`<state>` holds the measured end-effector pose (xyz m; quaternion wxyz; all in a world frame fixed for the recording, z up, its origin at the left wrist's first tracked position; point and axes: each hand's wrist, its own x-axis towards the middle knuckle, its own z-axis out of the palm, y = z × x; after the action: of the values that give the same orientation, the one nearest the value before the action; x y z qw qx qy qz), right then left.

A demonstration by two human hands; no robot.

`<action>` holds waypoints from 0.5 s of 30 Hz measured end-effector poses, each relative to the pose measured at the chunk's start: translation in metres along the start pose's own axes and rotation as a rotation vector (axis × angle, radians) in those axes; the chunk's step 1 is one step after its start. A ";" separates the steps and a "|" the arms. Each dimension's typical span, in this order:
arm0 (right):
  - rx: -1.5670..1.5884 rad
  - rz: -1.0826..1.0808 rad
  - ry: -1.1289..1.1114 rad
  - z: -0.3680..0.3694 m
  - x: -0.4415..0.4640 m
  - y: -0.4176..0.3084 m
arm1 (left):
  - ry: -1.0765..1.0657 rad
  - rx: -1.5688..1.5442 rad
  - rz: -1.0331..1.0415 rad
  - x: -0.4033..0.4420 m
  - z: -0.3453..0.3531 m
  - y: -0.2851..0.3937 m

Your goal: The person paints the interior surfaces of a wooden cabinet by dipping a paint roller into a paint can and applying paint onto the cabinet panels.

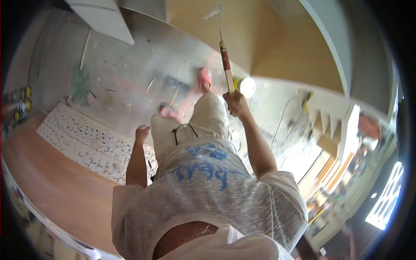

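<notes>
My right hand [237, 104] is wrapped round the pale wooden lower handle of a paint roller [225, 63]. Above that the handle is dark red, and a thin bent wire leads to a small white roller head. The head is over the tan inner face of a wooden panel [277, 39]; whether it touches cannot be made out. My left hand [142, 133] hangs low by my left side, fingers loosely bent and apart, with nothing visible in it. Beyond my right hand, a white round bucket or lid [247, 87] stands on the floor by the panel.
A speckled white board [86, 138] and a brown panel [60, 182] lie to my left. Sticks and scraps litter the grey floor [143, 56]. A pale panel [104, 17] juts in at upper left. A cable [282, 115] and a shelved unit [329, 130] are on the right.
</notes>
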<state>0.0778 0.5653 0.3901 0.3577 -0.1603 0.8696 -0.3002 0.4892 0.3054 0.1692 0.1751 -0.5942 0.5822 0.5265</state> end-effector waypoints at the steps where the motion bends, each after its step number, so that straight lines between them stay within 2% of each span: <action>1: 0.053 0.120 0.036 0.007 -0.036 0.010 | -0.004 0.062 0.014 -0.011 -0.021 -0.005; 2: 0.124 0.347 0.116 0.013 -0.069 0.016 | -0.024 0.048 0.035 0.001 -0.040 -0.033; 3: 0.000 0.339 0.135 0.018 -0.098 0.040 | -0.036 0.037 -0.022 -0.008 -0.056 -0.034; 6: 0.388 0.621 0.097 0.019 -0.178 0.067 | -0.060 0.112 -0.092 -0.028 -0.085 -0.038; 8: 0.476 0.671 0.191 0.024 -0.215 0.101 | -0.060 0.166 -0.112 -0.043 -0.085 -0.030; 11: 0.412 0.703 0.247 0.013 -0.228 0.155 | -0.078 0.193 -0.131 -0.063 -0.064 -0.010; 12: 0.421 0.723 0.235 0.003 -0.228 0.171 | -0.109 0.063 -0.105 -0.064 -0.051 -0.007; 13: 0.513 0.731 0.228 -0.003 -0.222 0.200 | -0.139 -0.065 -0.080 -0.068 -0.038 -0.003; 15: 0.785 0.768 0.207 -0.009 -0.190 0.255 | -0.150 0.019 -0.032 -0.090 -0.006 0.026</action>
<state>0.1863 0.8583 0.3330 0.3869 0.3437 0.7190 -0.4638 0.4902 0.3396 0.2563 0.2322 -0.5608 0.5628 0.5611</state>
